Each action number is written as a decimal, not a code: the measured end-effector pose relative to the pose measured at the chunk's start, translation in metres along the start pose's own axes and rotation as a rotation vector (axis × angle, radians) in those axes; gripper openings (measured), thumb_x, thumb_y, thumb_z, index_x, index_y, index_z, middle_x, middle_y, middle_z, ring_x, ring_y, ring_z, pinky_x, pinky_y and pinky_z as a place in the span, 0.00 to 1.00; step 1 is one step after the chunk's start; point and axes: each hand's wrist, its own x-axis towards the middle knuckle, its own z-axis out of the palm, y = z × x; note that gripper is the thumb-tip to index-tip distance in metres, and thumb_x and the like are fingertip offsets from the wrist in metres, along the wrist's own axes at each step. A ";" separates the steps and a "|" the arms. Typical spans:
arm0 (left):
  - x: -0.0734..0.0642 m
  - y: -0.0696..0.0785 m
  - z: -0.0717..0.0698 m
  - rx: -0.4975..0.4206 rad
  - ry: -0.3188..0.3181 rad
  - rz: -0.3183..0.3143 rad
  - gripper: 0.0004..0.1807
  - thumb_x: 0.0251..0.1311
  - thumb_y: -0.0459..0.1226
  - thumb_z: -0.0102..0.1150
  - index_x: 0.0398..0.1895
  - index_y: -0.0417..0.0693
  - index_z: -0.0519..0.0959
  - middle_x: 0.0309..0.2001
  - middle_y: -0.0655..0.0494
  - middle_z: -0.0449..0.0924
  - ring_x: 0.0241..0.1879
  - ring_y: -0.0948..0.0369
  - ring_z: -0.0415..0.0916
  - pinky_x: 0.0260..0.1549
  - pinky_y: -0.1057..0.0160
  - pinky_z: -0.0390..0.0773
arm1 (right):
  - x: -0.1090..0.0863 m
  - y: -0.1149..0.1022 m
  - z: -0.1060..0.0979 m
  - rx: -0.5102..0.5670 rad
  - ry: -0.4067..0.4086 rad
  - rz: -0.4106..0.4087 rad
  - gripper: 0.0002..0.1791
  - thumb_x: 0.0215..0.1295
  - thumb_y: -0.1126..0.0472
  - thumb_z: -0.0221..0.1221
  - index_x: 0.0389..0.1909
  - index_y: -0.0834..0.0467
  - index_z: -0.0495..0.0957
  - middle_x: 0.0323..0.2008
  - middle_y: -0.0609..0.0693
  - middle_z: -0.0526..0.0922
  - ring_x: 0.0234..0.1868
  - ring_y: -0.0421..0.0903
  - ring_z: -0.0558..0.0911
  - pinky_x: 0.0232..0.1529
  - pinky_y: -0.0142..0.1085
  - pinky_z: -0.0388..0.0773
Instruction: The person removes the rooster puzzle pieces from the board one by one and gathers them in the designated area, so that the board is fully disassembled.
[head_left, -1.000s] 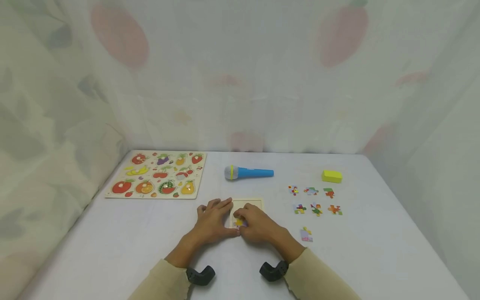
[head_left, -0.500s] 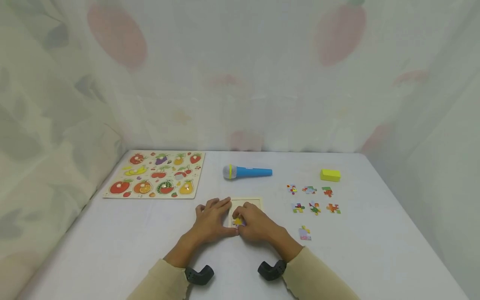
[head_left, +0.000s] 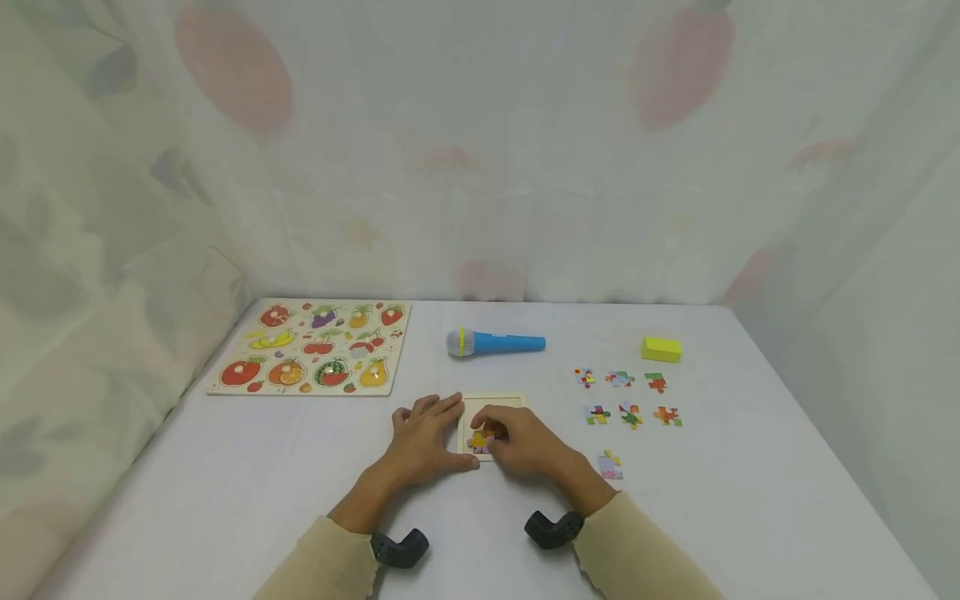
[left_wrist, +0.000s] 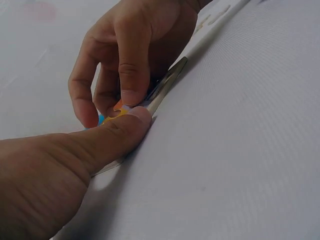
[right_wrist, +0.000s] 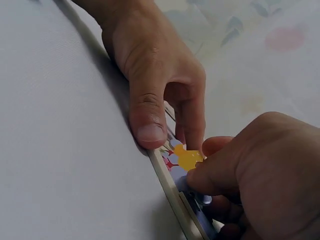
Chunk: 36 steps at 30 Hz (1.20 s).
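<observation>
A small wooden puzzle tray (head_left: 495, 397) lies flat on the white table. My left hand (head_left: 422, 446) braces it from the left, its thumb along the near rim (right_wrist: 164, 174) and its fingers spread at the left side. In the tray's near left corner is a yellow and lavender jigsaw piece (right_wrist: 189, 159). My right hand (head_left: 522, 442) is over the tray, thumb and fingers bent to pinch a jigsaw piece at that corner. Its fingers hide much of this piece; the left wrist view shows a bit of orange between them.
Several loose jigsaw pieces (head_left: 630, 415) lie to the right, one lavender piece (head_left: 611, 465) nearer me. Behind the tray lies a blue toy microphone (head_left: 498, 343). A fruit peg puzzle board (head_left: 309, 347) is at the back left, a yellow block (head_left: 661, 350) at the back right.
My right hand has shifted slightly right and turned at the wrist, uncovering more of the yellow piece in the corner. My left hand stays in place on the tray.
</observation>
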 end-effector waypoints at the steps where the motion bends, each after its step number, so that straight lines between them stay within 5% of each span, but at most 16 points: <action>1: 0.000 0.000 0.000 0.001 0.001 0.002 0.51 0.38 0.66 0.69 0.67 0.50 0.72 0.69 0.58 0.63 0.66 0.48 0.56 0.52 0.36 0.54 | 0.000 0.001 0.000 0.009 0.011 -0.003 0.15 0.59 0.72 0.58 0.45 0.52 0.79 0.32 0.44 0.77 0.34 0.40 0.73 0.37 0.34 0.73; 8: 0.000 -0.001 0.000 0.003 0.001 0.003 0.52 0.38 0.67 0.69 0.67 0.50 0.71 0.69 0.58 0.64 0.66 0.48 0.56 0.52 0.36 0.54 | 0.001 0.003 -0.002 0.058 0.064 0.015 0.10 0.61 0.68 0.60 0.38 0.51 0.82 0.31 0.36 0.78 0.33 0.38 0.75 0.37 0.34 0.74; 16: 0.000 -0.001 0.002 -0.002 -0.013 -0.002 0.51 0.39 0.67 0.68 0.68 0.51 0.70 0.70 0.60 0.63 0.67 0.49 0.55 0.53 0.37 0.53 | -0.002 0.003 -0.015 0.205 0.081 0.051 0.09 0.61 0.67 0.62 0.38 0.51 0.84 0.33 0.40 0.82 0.33 0.40 0.77 0.37 0.35 0.76; 23: 0.001 0.000 0.003 -0.013 -0.013 0.004 0.52 0.40 0.67 0.68 0.68 0.51 0.70 0.70 0.60 0.62 0.67 0.49 0.54 0.54 0.37 0.52 | -0.013 -0.005 -0.042 0.379 0.124 0.117 0.06 0.62 0.66 0.63 0.39 0.55 0.84 0.36 0.47 0.83 0.36 0.46 0.79 0.38 0.37 0.78; 36: -0.001 0.002 0.001 -0.004 -0.020 -0.014 0.51 0.40 0.65 0.69 0.69 0.51 0.69 0.70 0.60 0.62 0.67 0.50 0.54 0.54 0.38 0.52 | -0.061 0.003 -0.101 0.448 0.273 0.109 0.08 0.63 0.68 0.62 0.42 0.64 0.82 0.36 0.56 0.82 0.31 0.47 0.78 0.33 0.35 0.78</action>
